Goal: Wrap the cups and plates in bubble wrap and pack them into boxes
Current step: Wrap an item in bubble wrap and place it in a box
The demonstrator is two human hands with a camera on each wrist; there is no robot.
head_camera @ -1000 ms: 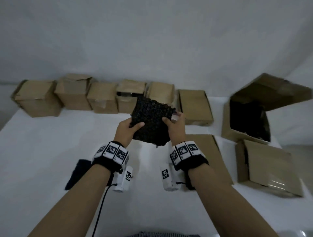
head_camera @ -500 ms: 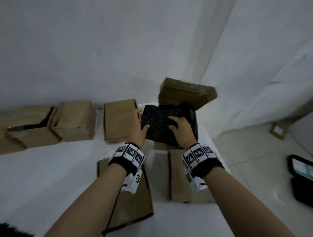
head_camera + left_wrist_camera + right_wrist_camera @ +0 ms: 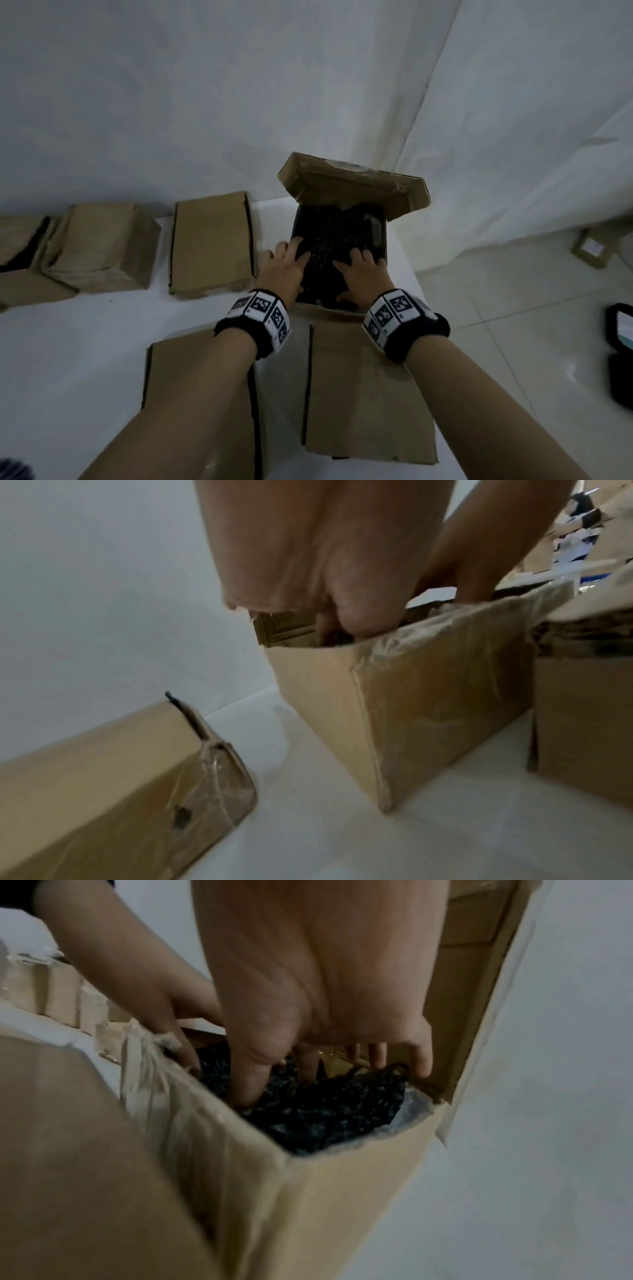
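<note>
The black bubble-wrapped bundle (image 3: 337, 246), which one second earlier was held up in front of the row of boxes and half a second ago was at the mouth of the open box (image 3: 404, 202), now sits inside that box, below its rim. The left hand (image 3: 286, 263) rests its fingers on the bundle's left edge at the box wall; whether they curl round it cannot be told. The right hand (image 3: 363, 274) has its fingers spread over the top of the bundle, with the thumb (image 3: 250, 1080) pressed down into the wrap, as the right wrist view shows. The box lid (image 3: 352, 181) stands open behind. This placement appears nearly complete: the bundle likely needs only seating before the hands withdraw. Several closed boxes (image 3: 210, 243) lie on the white table (image 3: 68, 342) beside it.
</note>
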